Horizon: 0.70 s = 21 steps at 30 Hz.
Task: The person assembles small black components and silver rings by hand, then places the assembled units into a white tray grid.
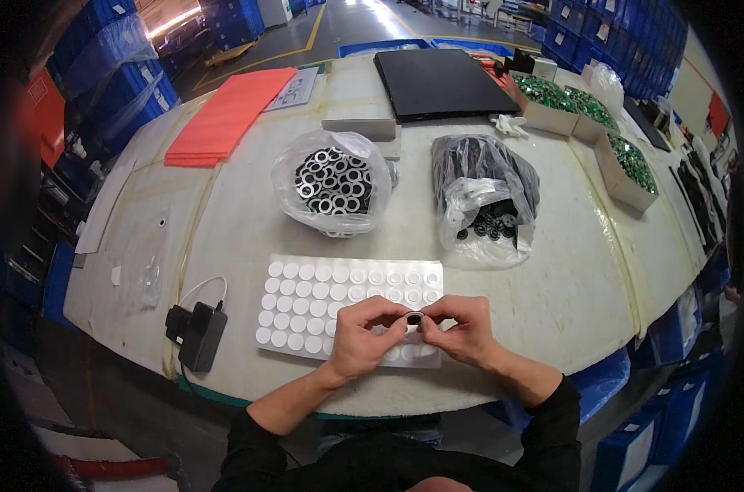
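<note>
Setting: a factory assembly workshop. Evidence noted: stacked blue crates [618, 37], yellow floor lines [315, 29], boxed green circuit boards [544, 93].

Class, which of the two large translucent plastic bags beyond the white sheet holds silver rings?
The left translucent plastic bag, gaping open: flat silver rings show inside. The right translucent plastic bag shows small round black parts instead.

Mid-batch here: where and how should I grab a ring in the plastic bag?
I'd pinch one of the top rings by its outer edge, straight down from above. The bag opens upward and its sides surround them, likely hindering a sideways reach; the rings are flat and overlap, so an exposed edge should be easiest.
</note>
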{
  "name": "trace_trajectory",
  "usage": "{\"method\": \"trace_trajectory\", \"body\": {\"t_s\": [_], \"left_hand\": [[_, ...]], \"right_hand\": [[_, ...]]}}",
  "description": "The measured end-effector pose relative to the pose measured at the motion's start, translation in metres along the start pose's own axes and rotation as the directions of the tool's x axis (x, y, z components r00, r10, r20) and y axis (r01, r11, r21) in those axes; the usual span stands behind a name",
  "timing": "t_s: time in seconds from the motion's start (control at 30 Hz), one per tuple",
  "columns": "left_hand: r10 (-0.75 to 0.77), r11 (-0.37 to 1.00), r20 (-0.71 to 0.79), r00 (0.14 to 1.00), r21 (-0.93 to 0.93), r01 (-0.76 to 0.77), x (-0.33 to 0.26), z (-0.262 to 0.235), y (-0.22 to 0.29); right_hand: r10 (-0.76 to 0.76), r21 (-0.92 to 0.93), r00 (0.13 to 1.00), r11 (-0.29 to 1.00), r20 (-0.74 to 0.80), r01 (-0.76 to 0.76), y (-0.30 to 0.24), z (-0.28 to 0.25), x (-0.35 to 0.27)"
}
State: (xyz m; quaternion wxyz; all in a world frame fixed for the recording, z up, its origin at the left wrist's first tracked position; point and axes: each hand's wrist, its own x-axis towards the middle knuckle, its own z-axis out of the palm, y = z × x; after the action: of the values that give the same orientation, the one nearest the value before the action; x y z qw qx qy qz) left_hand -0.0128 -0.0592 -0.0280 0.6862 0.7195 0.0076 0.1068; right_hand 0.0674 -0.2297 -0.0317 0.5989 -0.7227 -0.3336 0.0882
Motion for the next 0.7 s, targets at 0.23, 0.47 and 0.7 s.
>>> {"method": "trace_trajectory", "body": {"t_s": [0.23, 0.47, 0.7], "left_hand": [[0.11, 0.967, 0.056, 0.992, 0.225, -0.12, 0.007, -0.001, 0.008], [-0.071, 0.998, 0.062, 0.996, 0.008, 0.07, 0.007, 0.001, 0.006], [0.093, 0.97, 0.273, 0.958, 0.191, -0.148, 0.008, -0.002, 0.024]], "right_hand": [[0.074, 0.013, 0.991, 0.997, 0.112, -0.076, -0.01, -0.005, 0.005], [0.099, 0.033, 0.991, 0.994, 0.092, -0.103, -0.008, -0.007, 0.004], [0.025, -0.064, 0.976, 0.998, 0.217, -0.012, -0.01, -0.017, 0.007]]}}
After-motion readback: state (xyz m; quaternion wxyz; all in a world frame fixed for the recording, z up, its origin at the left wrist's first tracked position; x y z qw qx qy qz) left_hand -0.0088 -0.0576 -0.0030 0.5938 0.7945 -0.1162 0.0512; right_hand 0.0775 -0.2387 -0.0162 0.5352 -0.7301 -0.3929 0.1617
